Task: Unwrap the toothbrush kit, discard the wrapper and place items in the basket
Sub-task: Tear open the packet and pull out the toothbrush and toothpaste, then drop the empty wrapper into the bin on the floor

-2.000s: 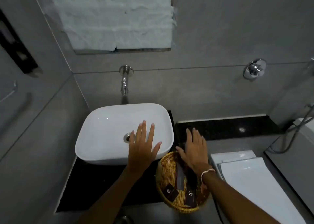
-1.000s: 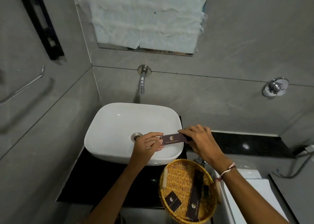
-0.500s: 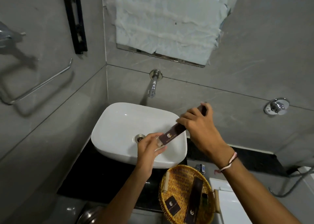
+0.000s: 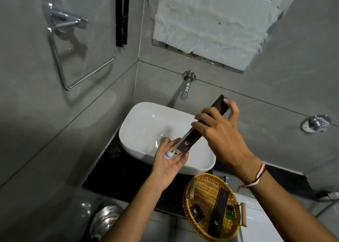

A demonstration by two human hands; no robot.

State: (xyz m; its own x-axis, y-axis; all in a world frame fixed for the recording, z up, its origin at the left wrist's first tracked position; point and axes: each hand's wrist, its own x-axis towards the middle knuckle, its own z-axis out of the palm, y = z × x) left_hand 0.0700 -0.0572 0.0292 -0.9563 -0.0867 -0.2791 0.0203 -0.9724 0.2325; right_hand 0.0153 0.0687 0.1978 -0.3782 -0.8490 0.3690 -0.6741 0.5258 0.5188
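Small grey-tiled bathroom, seen from above. White basin [image 4: 157,131] sits on a black counter [image 4: 117,175], drain visible in the bowl. A chrome tap [image 4: 186,89] comes out of the wall just above it. The mirror [image 4: 211,21] over the tap is covered with crumpled whitish paper. Left wall: chrome towel ring [image 4: 73,54] and a black vertical strip [image 4: 121,16]. Right wall: chrome valve knob [image 4: 315,123].

Right hand [image 4: 222,137] grips the dark toothbrush box [image 4: 189,140] around its upper half — fingers wrapped over it, box tilted steeply, top end toward the wall, lower end down over the basin. Left hand [image 4: 168,161] is held flat and wide, palm up, right under the box's lower end. Something small and white with a blue mark [image 4: 168,155] rests on the fingers at the box mouth — cannot tell exactly what it is. A pale string bracelet [image 4: 255,177] is on the right wrist.

Wicker basket [image 4: 194,212] sits at the counter's front right edge, partly over a white toilet lid [image 4: 256,223]. Inside: a long dark box [image 4: 218,210], a smaller dark packet [image 4: 197,214] and a small green bottle [image 4: 229,212]. The basket has light wooden handles on both sides.

Bottom left, on the floor side, a shiny ribbed steel bin [image 4: 104,221].
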